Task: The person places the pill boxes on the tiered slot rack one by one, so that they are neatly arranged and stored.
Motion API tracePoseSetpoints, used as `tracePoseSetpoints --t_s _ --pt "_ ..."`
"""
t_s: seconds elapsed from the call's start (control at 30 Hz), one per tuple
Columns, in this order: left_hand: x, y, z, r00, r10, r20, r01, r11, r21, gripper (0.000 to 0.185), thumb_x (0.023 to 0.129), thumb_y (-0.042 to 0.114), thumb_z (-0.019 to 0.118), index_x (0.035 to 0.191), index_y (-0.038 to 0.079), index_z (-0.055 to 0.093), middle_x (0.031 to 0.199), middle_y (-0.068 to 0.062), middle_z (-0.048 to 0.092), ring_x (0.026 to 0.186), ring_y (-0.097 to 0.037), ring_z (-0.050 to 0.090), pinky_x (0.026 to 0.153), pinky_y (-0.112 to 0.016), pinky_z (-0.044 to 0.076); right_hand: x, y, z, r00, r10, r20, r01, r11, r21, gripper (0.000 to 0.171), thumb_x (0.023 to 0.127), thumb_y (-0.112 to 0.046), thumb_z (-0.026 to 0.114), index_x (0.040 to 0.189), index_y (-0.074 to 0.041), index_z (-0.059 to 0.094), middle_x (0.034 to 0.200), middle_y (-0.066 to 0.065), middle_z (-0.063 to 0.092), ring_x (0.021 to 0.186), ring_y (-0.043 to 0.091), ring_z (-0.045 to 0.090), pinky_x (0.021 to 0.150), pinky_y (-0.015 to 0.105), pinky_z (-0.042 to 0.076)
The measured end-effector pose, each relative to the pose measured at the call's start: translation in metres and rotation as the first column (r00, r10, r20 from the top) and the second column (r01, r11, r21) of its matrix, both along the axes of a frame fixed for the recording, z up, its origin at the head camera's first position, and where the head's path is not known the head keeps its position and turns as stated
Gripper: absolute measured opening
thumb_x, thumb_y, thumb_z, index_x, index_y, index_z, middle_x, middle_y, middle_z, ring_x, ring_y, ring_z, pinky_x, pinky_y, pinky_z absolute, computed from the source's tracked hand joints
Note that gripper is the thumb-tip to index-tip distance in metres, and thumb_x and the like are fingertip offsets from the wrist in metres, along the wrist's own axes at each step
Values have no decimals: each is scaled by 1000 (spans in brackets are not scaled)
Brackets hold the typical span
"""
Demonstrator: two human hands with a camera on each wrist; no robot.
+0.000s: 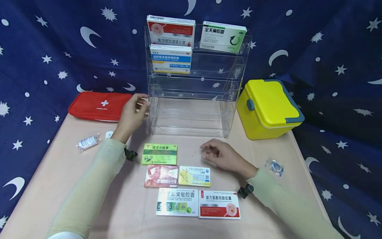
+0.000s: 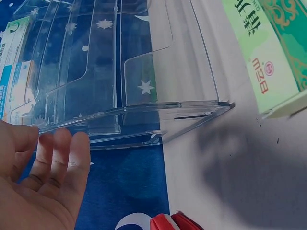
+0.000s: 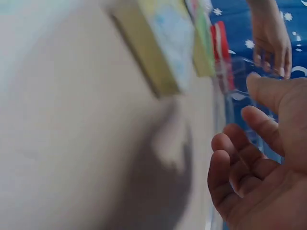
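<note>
Left hand (image 1: 132,114) fingers straight, touching acrylic shelf rack (image 1: 191,113) left wall near table's back edge; right hand (image 1: 222,156) loosely curled, empty, just right of green medicine box (image 1: 159,154).

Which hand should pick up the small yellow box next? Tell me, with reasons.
Probably the right hand: it rests empty beside the small yellow box, while the left hand touches the clear rack.

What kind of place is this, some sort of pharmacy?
Probably a staged tabletop mock-up of a medicine shelf, not a real pharmacy: a clear acrylic rack holding medicine boxes, a red first-aid pouch, and a starry cloth backdrop.
</note>
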State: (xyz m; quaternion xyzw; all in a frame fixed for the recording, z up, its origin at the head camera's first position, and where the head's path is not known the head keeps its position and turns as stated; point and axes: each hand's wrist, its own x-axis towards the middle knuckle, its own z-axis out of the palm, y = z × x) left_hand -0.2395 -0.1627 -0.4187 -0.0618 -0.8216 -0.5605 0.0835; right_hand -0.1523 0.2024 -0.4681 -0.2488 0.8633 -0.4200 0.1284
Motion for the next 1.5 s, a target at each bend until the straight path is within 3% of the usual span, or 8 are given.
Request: tracePoseSetpoints --t_s 0.27,0.43,0.5,0.6,0.8,1.03,1.33,1.5 --pt "2 -2 -1 1000 6 7 -6 1000 0 31 104 14 61 133 4 56 104 -14 59 86 -30 64 67 -23 60 41 9 -20 998 12 66 -18 996 83 43 86 -41 82 122 -21 70 115 -7 61 87 21 55 67 27 45" --pt "2 -1 0 1000 4 6 -4 1000 -12 32 103 12 61 134 3 55 104 -14 59 86 -29 64 67 -22 60 53 10 -22 996 -37 77 27 992 126 49 81 -42 87 123 -21 71 123 -14 57 106 12 54 83 31 47" --pt "2 0 1 1000 2 3 -2 1000 -12 32 103 12 61 134 3 55 104 -15 59 87 -29 64 67 -23 60 55 11 -22 997 -48 68 38 990 139 50 80 -41 88 122 -20 72 125 -13 56 110 10 53 87 32 48" --pt "2 0 1 1000 4 2 -4 1000 -12 32 104 13 61 134 4 56 104 -14 59 87 -29 65 68 -25 61 55 11 -23 998 -52 41 45 988 149 49 79 -39 89 121 -18 73 127 -11 56 107 12 54 80 30 49" --pt "2 0 0 1000 2 -6 -2 1000 -10 31 104 14 61 133 5 56 104 -14 60 86 -29 65 73 -41 63 57 10 -24 998 -53 22 49 988 148 46 79 -35 90 118 -17 74 127 -8 56 104 14 54 76 27 48" --pt "2 0 -1 1000 3 -14 -3 1000 -10 32 103 12 61 133 3 56 103 -14 60 85 -29 65 74 -46 62 55 11 -26 996 -82 -15 84 989 122 43 80 -32 89 119 -23 71 124 -9 58 95 15 56 72 26 50" --pt "2 1 -1 1000 7 -18 -7 1000 -19 31 103 12 61 132 4 56 101 -14 60 85 -29 65 72 -39 63 49 10 -28 982 -175 -74 177 984 18 44 81 -17 89 119 -22 67 99 -8 58 79 18 57 62 26 50" --pt "3 0 0 1000 5 -18 -5 1000 -16 31 103 12 61 132 4 57 101 -14 59 84 -28 65 69 -31 62 54 9 -28 984 -123 -131 127 992 23 45 84 -16 86 121 -23 62 103 -12 56 78 17 57 61 26 51"
